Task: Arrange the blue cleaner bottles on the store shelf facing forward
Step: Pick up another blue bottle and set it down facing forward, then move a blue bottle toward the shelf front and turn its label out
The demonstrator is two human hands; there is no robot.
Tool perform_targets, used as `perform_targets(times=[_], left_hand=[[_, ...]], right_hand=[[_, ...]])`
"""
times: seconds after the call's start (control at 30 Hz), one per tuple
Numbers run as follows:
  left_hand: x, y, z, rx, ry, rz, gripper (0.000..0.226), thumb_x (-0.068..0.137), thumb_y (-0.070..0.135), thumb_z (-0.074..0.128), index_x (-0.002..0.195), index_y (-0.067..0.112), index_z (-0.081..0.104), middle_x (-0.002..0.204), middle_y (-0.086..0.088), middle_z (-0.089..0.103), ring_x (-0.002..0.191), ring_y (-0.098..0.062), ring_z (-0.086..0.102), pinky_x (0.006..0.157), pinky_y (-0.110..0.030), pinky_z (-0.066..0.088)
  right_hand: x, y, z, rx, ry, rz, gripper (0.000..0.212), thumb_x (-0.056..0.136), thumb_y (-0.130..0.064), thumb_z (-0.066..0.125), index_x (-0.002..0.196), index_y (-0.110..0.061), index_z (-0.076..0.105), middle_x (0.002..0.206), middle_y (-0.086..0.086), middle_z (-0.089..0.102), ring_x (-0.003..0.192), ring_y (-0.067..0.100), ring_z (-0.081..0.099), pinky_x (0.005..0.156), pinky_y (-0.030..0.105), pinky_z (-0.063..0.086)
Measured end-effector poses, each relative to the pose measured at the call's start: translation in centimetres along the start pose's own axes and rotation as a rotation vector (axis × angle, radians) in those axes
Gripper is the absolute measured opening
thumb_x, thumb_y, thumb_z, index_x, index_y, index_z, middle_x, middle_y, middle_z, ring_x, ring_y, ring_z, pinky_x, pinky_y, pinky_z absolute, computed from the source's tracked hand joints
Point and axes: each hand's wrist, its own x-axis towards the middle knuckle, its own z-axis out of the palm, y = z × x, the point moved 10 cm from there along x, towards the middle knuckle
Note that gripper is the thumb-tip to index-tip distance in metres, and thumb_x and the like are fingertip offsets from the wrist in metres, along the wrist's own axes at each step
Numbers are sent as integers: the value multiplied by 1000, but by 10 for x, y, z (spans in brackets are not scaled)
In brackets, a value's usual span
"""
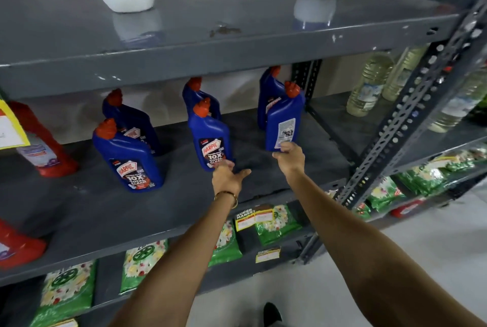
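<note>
Right hand (290, 158) pinches the base of the rightmost bottle (283, 121), which stands upright on the shelf (79, 210) with back label outward; needs turning about its upright axis; left hand (228, 177), fingers loosely spread, touches the middle bottle (210, 136), left of it, front label outward.

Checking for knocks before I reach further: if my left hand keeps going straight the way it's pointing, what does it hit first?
Probably the base of the middle front blue plastic cleaner bottle with the red cap. The left hand already has its fingertips at that base; depth is hard to judge.
</note>
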Motion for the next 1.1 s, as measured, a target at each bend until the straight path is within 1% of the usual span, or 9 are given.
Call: perform_targets(times=[0.2,0.33,0.4,0.5,0.6,0.73,0.87,0.97,1.1], left_hand=[[12,46,35,35,-40,76,50,71,30,78,108,4,58,113,-14,66,104,-28,62,85,-37,50],[28,74,54,-4,-20,67,49,72,21,78,113,4,57,117,-14,64,105,-28,61,87,-36,50],[37,85,63,-14,-26,67,54,70,13,78,118,4,54,121,-16,62,108,-29,60,90,-37,49],[49,98,81,3,-75,69,59,68,5,77,120,2,50,123,-17,61,111,-32,58,90,-38,48],[54,101,94,-44,-139,60,61,65,1,78,118,3,50,123,-16,62,112,-30,59,92,-39,49],[54,101,101,-120,-130,51,61,63,-4,78,117,2,52,121,-17,63,110,-31,60,96,-44,51],[52,107,97,-115,-133,113,60,61,-1,80,116,3,56,119,-16,65,108,-30,61,91,-38,51],[44,108,92,-235,-74,153,54,60,4,83,107,7,57,113,-16,67,98,-26,64,82,-35,53],[34,115,87,-170,91,184,44,59,17,84,93,10,56,97,-14,69,87,-28,65,76,-41,55]], right_hand=[[34,1,-44,17,31,19,51,80,-11,68,127,-6,49,132,14,55,119,26,55,96,35,45],[63,-10,-49,59,-110,-26,64,74,-9,74,131,-5,45,126,10,55,116,22,54,91,31,45],[71,-20,-41,48,-226,-87,62,70,-6,76,126,-5,48,118,8,59,110,22,57,86,29,46],[86,-29,-30,-15,-335,-171,55,65,-9,79,114,-8,54,118,12,66,105,26,63,92,40,52],[96,-27,-24,21,-391,-201,51,66,-9,78,112,-9,55,117,14,67,104,28,65,94,47,52],[99,-26,-26,78,-401,-240,46,73,-5,74,115,-3,56,115,20,67,104,32,65,92,44,53],[101,-29,-23,121,-476,-270,45,77,-2,70,119,-3,55,118,21,65,104,29,64,94,45,52],[95,-41,-22,198,-543,-272,47,83,1,61,128,-5,48,117,9,63,103,21,61,86,28,52],[87,-53,-9,133,-640,-298,68,64,-21,79,124,-20,47,122,4,63,111,19,60,95,37,50]])
